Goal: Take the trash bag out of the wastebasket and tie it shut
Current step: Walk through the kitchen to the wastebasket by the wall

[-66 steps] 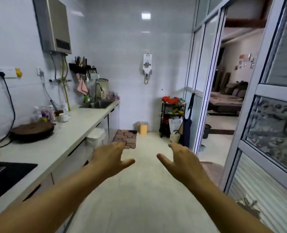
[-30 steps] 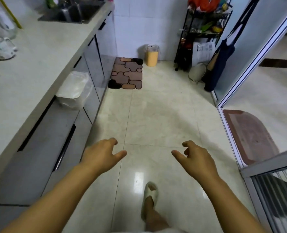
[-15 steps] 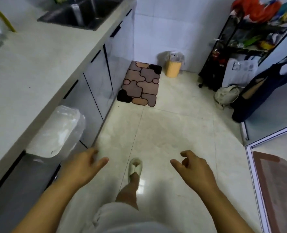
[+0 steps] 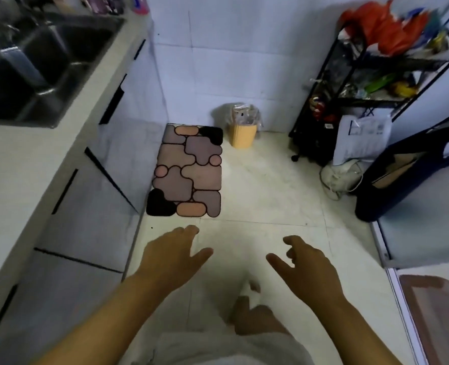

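Note:
A small yellow wastebasket (image 4: 242, 137) stands on the floor against the far white tiled wall. A clear trash bag (image 4: 244, 114) lines it and puffs out over its rim. My left hand (image 4: 169, 255) and my right hand (image 4: 306, 266) are both stretched forward over the pale floor, well short of the basket. Fingers of both hands are spread and hold nothing. The frame is blurred by motion.
A patterned brown mat (image 4: 188, 171) lies left of the basket, beside the grey cabinets (image 4: 81, 206) under the counter with a dark sink (image 4: 36, 67). A black wheeled rack (image 4: 349, 96), a white bag (image 4: 340, 177) and a dark blue bag (image 4: 402, 175) crowd the right side.
The view has advanced down the kitchen, so the wastebasket and mat are nearer and larger. The lidded white bin hung on the cabinet has dropped out of view. Both hands stay open.

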A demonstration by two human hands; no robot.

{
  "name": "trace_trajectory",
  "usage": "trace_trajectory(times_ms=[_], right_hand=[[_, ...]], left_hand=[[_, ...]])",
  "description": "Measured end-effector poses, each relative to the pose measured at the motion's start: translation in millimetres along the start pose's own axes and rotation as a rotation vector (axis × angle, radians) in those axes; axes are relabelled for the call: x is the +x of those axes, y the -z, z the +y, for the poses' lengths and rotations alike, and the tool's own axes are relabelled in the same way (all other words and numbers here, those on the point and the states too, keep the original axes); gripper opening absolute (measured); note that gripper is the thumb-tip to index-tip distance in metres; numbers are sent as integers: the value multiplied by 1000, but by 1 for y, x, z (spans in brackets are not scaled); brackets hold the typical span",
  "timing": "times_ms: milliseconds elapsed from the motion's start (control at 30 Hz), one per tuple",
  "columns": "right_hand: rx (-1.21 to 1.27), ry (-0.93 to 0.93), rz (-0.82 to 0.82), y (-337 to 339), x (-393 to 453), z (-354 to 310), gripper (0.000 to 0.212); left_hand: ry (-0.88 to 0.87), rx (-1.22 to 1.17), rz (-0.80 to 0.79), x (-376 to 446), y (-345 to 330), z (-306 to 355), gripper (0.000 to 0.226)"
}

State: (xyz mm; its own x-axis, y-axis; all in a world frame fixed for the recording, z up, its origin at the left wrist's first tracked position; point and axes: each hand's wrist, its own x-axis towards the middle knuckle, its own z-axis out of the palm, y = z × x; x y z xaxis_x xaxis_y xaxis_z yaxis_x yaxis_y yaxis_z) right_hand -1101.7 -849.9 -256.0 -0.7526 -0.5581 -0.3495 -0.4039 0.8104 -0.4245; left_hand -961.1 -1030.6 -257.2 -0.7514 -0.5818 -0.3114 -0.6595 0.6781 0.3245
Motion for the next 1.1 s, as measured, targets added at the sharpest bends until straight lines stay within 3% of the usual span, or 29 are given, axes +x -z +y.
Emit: trace_trajectory(times_ms=[233, 333, 500, 733, 1000, 1100], right_hand=[[41, -101, -1, 62, 196, 23, 64], [30, -51, 3, 102, 284, 3, 63], [-14, 44, 6, 151, 410, -43, 60], [-52, 53, -39, 161, 556, -96, 62], [68, -173, 6, 153, 736, -157, 61], [102, -227, -5, 150, 795, -172, 61]], left_hand=[[41, -50, -74, 195, 21, 51, 48], [59, -77, -69, 280, 60, 67, 37], [86, -41, 12, 396, 118, 86, 53], [166, -115, -14, 542, 146, 66, 45], [-26, -81, -128, 783, 183, 38, 52], [-133, 38, -197, 855, 193, 33, 51]])
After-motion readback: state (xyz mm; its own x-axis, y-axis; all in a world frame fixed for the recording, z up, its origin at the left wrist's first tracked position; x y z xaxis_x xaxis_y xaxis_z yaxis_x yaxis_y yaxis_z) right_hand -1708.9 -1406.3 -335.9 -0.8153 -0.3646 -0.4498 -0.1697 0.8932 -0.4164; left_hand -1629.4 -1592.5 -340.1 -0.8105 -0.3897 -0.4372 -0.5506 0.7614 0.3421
